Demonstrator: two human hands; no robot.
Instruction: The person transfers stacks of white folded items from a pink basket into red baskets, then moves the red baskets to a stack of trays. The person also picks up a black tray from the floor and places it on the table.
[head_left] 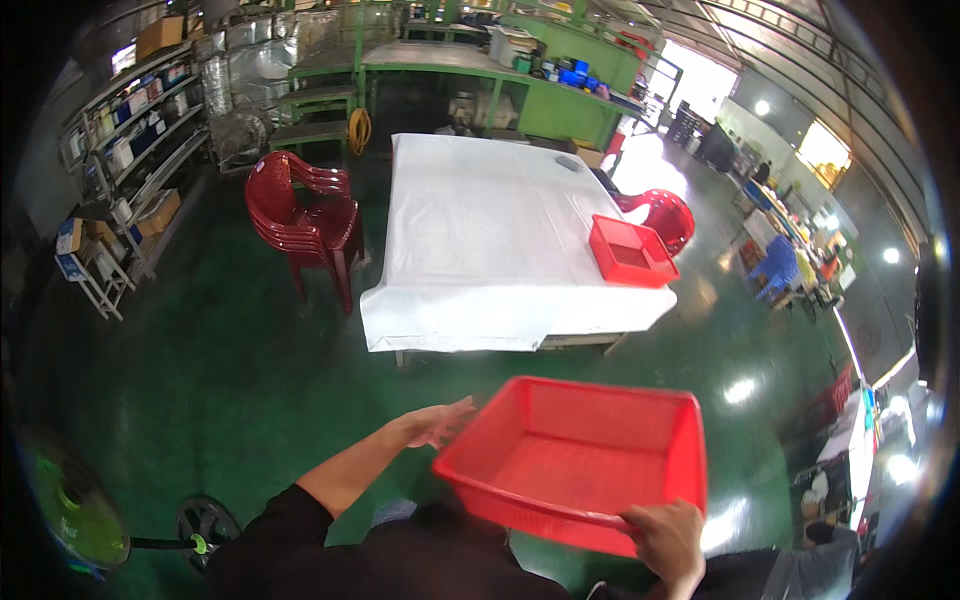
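Red basket (580, 465) lifted, R hand (668, 540) fingers gripping its rim, L hand (437, 425) fingers loose just beside it, contact unclear; not set down, w/ 2nd basket (633, 252) on white surface (480, 225) ahead of fingers.

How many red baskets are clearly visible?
2: one basket in your right hand, another basket at the near right corner of the white-covered table. Others may be hidden.
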